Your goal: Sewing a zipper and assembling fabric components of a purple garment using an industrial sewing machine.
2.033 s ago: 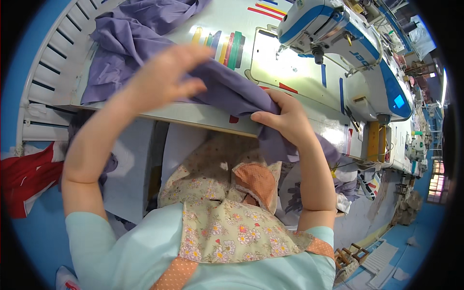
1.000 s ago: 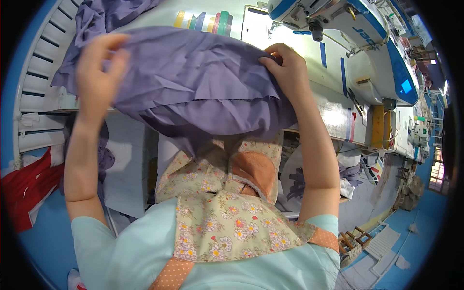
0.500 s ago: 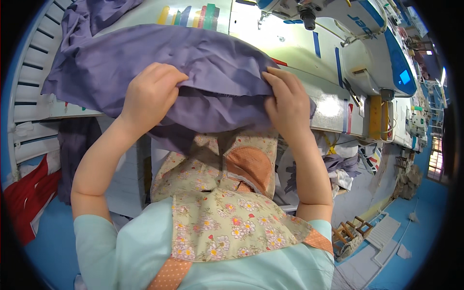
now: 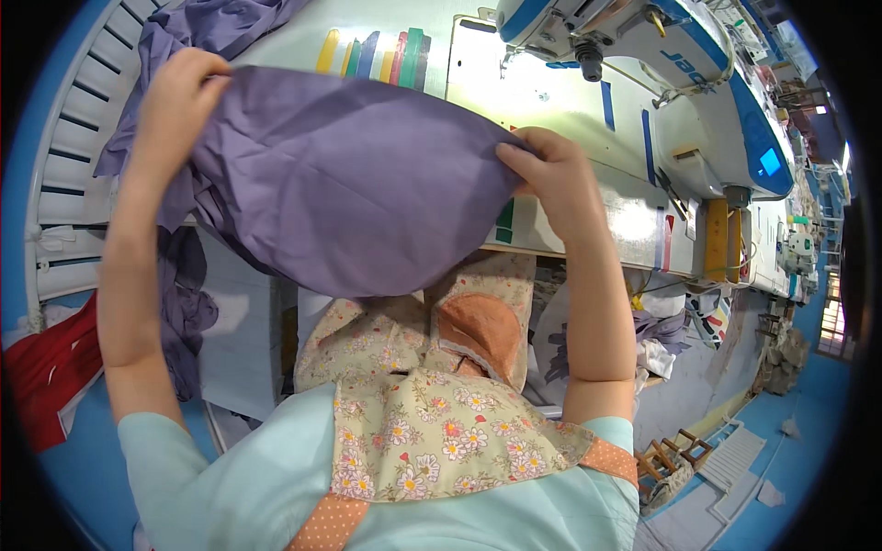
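A large piece of purple fabric (image 4: 358, 174) is stretched between my two hands above the near edge of the sewing table. My left hand (image 4: 184, 96) pinches its upper left corner, fingers closed. At the fabric's right tip, my right hand (image 4: 551, 170) grips the edge between thumb and fingers. The upper edge runs fairly taut from hand to hand, and the lower part hangs in a curve over the table edge, above my floral apron (image 4: 423, 432). More purple fabric (image 4: 216, 32) lies bunched at the far left.
A white and blue sewing machine (image 4: 661, 73) stands at the far right of the table (image 4: 542, 101). Coloured tape strips (image 4: 404, 57) mark the tabletop behind the fabric. Small scissors or snips (image 4: 675, 197) lie near the machine. A white slatted rack (image 4: 69, 151) borders the left side.
My left hand has moved up and left to the fabric's far left corner. The fabric, folded and bunched before, is now spread smoother. My right hand has turned slightly, still holding the right end.
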{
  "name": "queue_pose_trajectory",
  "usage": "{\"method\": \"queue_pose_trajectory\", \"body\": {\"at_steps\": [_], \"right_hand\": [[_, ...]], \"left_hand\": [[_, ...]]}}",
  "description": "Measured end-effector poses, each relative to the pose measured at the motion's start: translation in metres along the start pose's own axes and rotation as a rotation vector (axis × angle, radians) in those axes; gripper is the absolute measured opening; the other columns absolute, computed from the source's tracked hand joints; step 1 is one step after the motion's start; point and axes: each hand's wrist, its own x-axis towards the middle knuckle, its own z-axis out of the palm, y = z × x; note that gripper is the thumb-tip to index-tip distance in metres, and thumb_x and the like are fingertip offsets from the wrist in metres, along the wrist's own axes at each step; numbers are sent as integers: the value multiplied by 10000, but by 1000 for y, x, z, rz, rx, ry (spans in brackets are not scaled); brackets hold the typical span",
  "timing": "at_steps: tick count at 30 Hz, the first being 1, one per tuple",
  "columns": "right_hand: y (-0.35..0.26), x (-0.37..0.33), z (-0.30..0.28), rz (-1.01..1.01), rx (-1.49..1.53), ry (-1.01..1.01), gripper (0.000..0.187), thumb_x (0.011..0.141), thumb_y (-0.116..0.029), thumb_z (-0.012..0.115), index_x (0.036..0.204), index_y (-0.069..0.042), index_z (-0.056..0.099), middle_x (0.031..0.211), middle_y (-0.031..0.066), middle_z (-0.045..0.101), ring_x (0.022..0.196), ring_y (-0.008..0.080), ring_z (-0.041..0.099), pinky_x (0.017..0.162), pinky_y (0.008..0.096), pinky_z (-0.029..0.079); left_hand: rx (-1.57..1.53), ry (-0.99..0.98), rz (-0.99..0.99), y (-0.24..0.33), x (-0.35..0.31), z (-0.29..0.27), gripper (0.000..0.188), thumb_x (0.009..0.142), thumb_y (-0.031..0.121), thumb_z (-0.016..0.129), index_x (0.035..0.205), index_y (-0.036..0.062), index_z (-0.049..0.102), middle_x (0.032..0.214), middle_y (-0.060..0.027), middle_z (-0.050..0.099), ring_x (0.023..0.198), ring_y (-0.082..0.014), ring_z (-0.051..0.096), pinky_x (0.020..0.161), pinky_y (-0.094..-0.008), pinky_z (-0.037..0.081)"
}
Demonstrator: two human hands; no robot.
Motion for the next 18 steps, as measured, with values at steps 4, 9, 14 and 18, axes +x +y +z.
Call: {"method": "queue_pose_trajectory", "body": {"at_steps": [4,9,14,18], "right_hand": [[7,16,2,59,101,-19,216,912,-187,668,1026,-7,702,831,4,657,725,58,589,633,209,485],[7,26,4,89,227,105,257,955,-146,598,1140,28,639,989,84,675,827,113,643,694,222,520],[32,2,-12,-128,595,301,283,961,-89,558,1180,90,546,1023,188,662,958,245,678,860,343,574],[62,-43,-17,-312,709,-154,187,902,-28,602,1050,85,607,974,176,684,913,260,679,804,347,552]], "left_hand": [[-447,-101,310,106,-10,34,314,835,92,671,1140,38,620,1215,-128,598,1157,-308,563,989,-391,445],[-410,-233,535,130,-2,96,520,834,142,670,1329,67,532,1418,-115,496,1334,-294,441,1138,-443,325],[-236,-251,421,105,15,98,551,860,186,633,1385,87,495,1486,-102,428,1411,-280,348,1180,-453,247],[-226,-229,395,98,19,103,545,870,181,620,1395,115,491,1498,-66,420,1414,-260,345,1180,-451,248]]}}
